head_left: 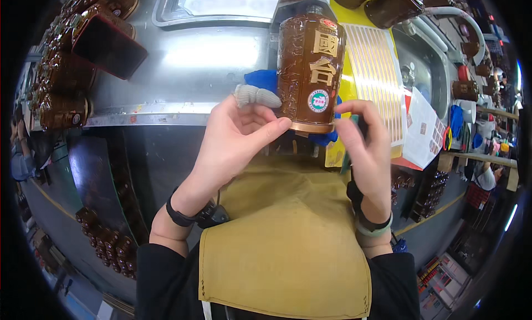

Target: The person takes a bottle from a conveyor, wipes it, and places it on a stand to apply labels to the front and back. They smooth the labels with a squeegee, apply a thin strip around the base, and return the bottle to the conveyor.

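The left hand (235, 134) grips the bottom of a brown glazed bottle (310, 70), thumb pressed on its lower rim and fingers curled behind; one fingertip wears a grey knitted cot. The bottle is held upright, just in front of the steel table (188, 70), over the person's tan apron (282, 237). The right hand (366, 148) is half closed beside the base, thumb and forefinger reaching toward the rim, with something dark pinched between the fingers; I cannot tell what it is. A blue cloth (263, 79) shows behind the bottle.

The grip looks risky: the glaze is probably slick, and the bottle rests mostly on one hand at its foot, so it could tip or slide and fall toward the floor. A yellow sheet of gold stickers (371, 70) lies at the right, and more bottles (61, 98) crowd the left edge, where a swinging elbow could knock them.
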### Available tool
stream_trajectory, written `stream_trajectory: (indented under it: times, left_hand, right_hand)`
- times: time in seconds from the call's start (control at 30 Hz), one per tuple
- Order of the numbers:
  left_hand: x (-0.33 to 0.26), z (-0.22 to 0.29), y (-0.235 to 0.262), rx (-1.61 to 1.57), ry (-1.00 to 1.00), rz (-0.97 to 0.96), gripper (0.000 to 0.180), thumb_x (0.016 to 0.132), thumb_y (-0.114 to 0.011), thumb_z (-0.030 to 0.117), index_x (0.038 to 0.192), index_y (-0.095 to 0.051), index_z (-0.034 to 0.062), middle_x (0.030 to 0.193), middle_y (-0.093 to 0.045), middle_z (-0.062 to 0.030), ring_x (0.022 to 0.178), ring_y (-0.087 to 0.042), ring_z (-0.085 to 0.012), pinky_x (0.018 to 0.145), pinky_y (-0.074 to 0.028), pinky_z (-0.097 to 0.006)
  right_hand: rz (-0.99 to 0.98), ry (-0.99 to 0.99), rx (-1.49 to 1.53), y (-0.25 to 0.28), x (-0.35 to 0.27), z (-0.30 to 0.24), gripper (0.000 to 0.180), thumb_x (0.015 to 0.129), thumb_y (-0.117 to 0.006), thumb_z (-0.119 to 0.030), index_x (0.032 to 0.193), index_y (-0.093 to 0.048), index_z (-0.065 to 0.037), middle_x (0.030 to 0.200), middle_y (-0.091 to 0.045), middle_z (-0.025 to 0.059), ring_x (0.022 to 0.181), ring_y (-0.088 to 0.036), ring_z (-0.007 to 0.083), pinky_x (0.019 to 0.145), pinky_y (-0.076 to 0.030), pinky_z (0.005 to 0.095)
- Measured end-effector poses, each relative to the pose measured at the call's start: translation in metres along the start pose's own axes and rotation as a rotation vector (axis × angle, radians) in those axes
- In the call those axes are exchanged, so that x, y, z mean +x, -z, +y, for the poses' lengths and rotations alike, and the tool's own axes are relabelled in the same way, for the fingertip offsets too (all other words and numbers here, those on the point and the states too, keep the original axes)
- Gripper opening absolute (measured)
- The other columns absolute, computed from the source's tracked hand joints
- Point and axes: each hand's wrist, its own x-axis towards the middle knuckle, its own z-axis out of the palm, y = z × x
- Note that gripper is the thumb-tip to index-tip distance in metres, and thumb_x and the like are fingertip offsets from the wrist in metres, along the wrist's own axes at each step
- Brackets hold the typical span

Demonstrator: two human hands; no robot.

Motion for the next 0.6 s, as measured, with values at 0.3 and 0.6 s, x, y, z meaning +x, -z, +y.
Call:
stream_trajectory:
  times: [0.3,0.6]
  left_hand:
    - [0.002,0.004,0.013,-0.012,0.045,-0.044,0.033,0.096,-0.076,0.002,0.126,-0.061,-0.0021,0.102,-0.069,-0.0052,0.092,-0.069,-0.012,0.082,-0.058,-0.027]
    - [0.01,-0.001,0.021,-0.08,0.083,-0.105,0.036,0.096,-0.076,0.005,0.125,-0.059,-0.0048,0.102,-0.069,-0.0077,0.089,-0.071,-0.0128,0.079,-0.058,-0.027]
  right_hand:
    - [-0.004,-0.064,0.002,-0.01,0.003,0.019,0.033,0.095,-0.083,-0.025,0.101,-0.058,-0.004,0.086,-0.053,-0.0008,0.08,-0.049,0.0096,0.072,-0.042,0.0259]
    - [0.003,-0.045,0.024,-0.012,0.003,0.02,0.035,0.095,-0.083,-0.027,0.1,-0.057,-0.004,0.087,-0.051,-0.0017,0.076,-0.047,0.0073,0.068,-0.04,0.0238]
